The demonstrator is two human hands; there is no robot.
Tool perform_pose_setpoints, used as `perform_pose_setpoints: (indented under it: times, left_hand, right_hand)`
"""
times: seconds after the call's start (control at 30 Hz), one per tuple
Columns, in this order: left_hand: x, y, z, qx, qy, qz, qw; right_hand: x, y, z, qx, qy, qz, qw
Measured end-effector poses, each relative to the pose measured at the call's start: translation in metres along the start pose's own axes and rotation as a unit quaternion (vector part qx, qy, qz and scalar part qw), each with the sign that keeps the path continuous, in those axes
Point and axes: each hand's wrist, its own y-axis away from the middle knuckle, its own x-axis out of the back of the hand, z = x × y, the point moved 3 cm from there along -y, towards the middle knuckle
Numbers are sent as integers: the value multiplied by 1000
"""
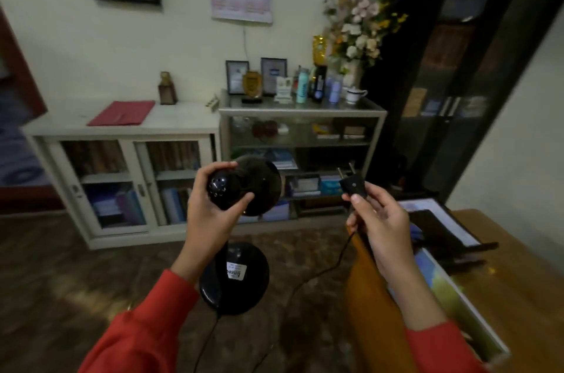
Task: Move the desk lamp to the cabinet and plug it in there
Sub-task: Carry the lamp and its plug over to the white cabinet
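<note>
A black desk lamp (259,186) is held in the air in front of me. My left hand (210,214) grips the back of its rounded head. The round base (235,278) with a white sticker hangs below my wrist. My right hand (378,220) pinches the lamp's black two-pin plug (352,184), pins pointing up. The black cord (317,275) trails down from the plug and base. Ahead against the wall stand a low white cabinet (122,128) with glass doors and a metal-framed glass cabinet (302,112) beside it. No wall socket is visible.
A red folder (122,113) and a small dark ornament (167,88) lie on the white cabinet. Frames, bottles, a cup and a flower vase (360,33) crowd the glass cabinet top. A tall dark bookcase (457,67) stands at right. A wooden desk (518,275) is at my right, an orange chair back (375,305) near it.
</note>
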Motion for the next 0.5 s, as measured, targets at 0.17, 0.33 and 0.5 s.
perform_pose_setpoints:
  times: [0.17, 0.33, 0.5]
  left_hand:
    - [28, -66, -61, 15, -34, 21, 999]
    - [56, -141, -125, 0, -66, 61, 996]
    - [88, -212, -178, -17, -100, 117, 988]
  right_hand:
    - [-70, -81, 33, -9, 11, -41, 999]
    - [-138, -170, 67, -17, 24, -76, 997]
    - [-212, -255, 91, -24, 18, -111, 993]
